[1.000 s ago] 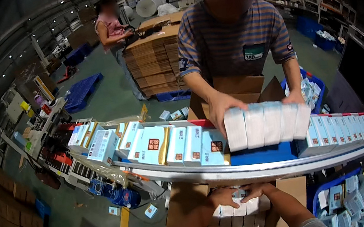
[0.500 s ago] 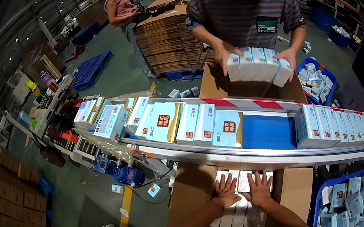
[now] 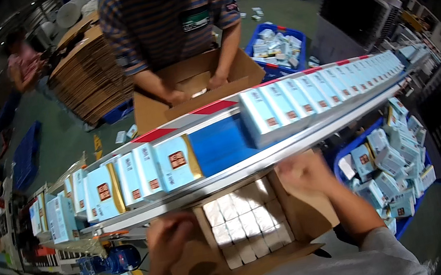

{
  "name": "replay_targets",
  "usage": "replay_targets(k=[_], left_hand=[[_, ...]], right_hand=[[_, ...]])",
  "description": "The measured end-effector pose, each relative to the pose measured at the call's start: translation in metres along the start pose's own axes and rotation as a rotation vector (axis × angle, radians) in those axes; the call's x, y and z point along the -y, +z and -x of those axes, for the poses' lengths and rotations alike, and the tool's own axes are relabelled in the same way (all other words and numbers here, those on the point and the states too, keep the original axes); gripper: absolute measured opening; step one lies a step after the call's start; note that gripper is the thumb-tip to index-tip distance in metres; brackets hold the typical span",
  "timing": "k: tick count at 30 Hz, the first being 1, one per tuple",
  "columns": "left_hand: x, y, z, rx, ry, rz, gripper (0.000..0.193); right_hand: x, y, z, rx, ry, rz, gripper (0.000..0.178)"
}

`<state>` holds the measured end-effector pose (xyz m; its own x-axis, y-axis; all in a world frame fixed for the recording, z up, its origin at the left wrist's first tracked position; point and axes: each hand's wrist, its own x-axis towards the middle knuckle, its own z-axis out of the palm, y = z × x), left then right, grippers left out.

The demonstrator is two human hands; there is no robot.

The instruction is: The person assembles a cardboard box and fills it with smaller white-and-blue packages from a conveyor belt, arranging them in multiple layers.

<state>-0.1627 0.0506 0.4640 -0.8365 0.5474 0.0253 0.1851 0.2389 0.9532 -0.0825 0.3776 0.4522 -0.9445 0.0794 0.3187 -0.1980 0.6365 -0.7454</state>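
Below the conveyor, an open cardboard carton (image 3: 314,212) stands in front of me, filled with rows of white-wrapped packs (image 3: 244,219). My left hand (image 3: 171,233) is raised by the carton's left flap, its fingers curled and smeared by motion. Over the right flap, close to the conveyor's edge, my right hand (image 3: 303,173) is blurred too. Whether either hand touches a flap I cannot make out. On the blue conveyor belt (image 3: 223,144), light-blue tissue packs (image 3: 102,192) stand at the left. A long, tight row of similar packs (image 3: 290,103) runs off to the right.
Across the conveyor, a person in a striped shirt (image 3: 172,20) has both hands inside another carton (image 3: 244,69). A blue bin (image 3: 407,225) heaped with packs is at my right. Stacked flat cardboard (image 3: 83,79) and another blue bin (image 3: 273,69) are farther back.
My hands have lifted off the packs in the carton and parted to either side. My view has swung right. The person opposite has lowered the held packs into their carton.
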Motion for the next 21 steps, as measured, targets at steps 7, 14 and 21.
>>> replay_targets(k=[7,14,21], left_hand=[[-0.035,0.093,-0.174,0.127,-0.271,0.263,0.047],[-0.010,0.106,-0.203,0.082,-0.163,-0.060,0.049],[0.037,0.081,-0.213,0.037,-0.176,0.004,0.059]], right_hand=[[-0.116,-0.119,-0.086,-0.168,0.355,0.605,0.024],[-0.068,-0.077,-0.108,-0.003,0.463,0.910,0.037],[-0.068,-0.064,-0.117,0.225,0.559,0.506,0.082]])
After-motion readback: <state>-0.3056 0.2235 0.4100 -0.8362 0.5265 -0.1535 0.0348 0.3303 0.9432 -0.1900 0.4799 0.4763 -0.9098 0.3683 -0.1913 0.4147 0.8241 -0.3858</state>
